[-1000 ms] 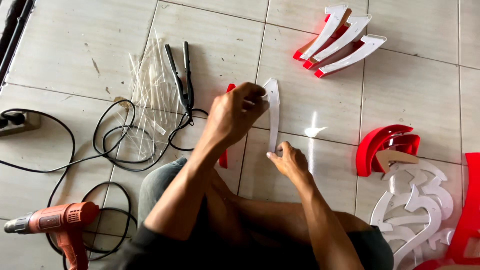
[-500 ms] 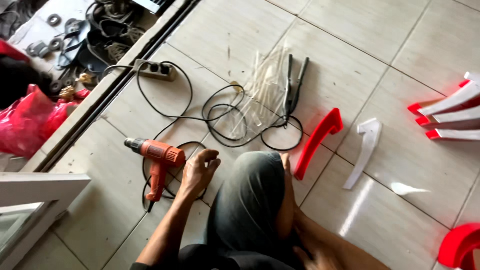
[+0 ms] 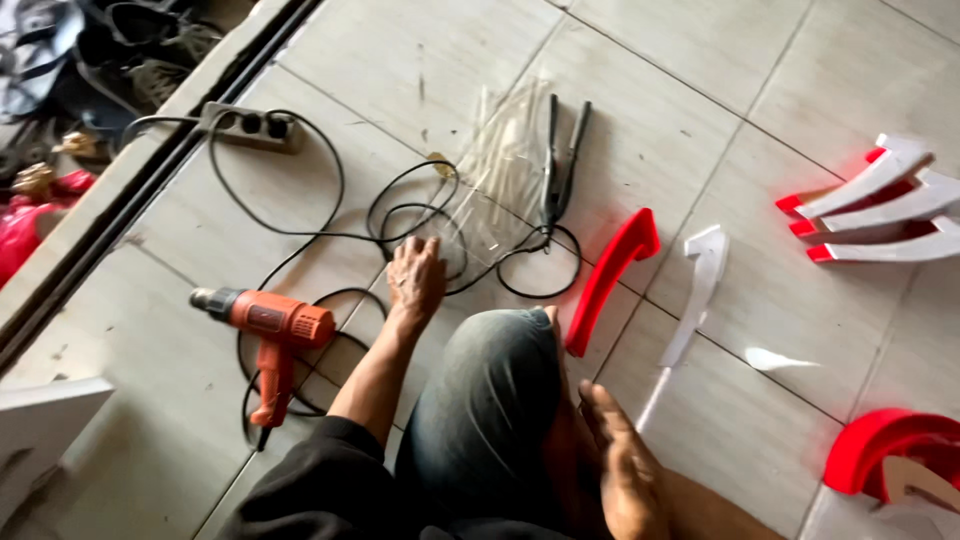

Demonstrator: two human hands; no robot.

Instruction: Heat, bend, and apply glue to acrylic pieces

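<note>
The left hand (image 3: 415, 278) lies spread, flat on the black cord (image 3: 300, 235), perhaps touching the clear bag of sticks (image 3: 500, 170) just beyond. The orange heat gun (image 3: 270, 330) lies left of it.

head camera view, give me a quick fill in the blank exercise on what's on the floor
1. The heat gun lying on the tiles is ____ in colour.
2. The left hand rests on a black ____.
3. The power strip lies beside the door ____.
4. The curved piece by the knee is ____.

Missing words: orange; cable; track; red
</note>
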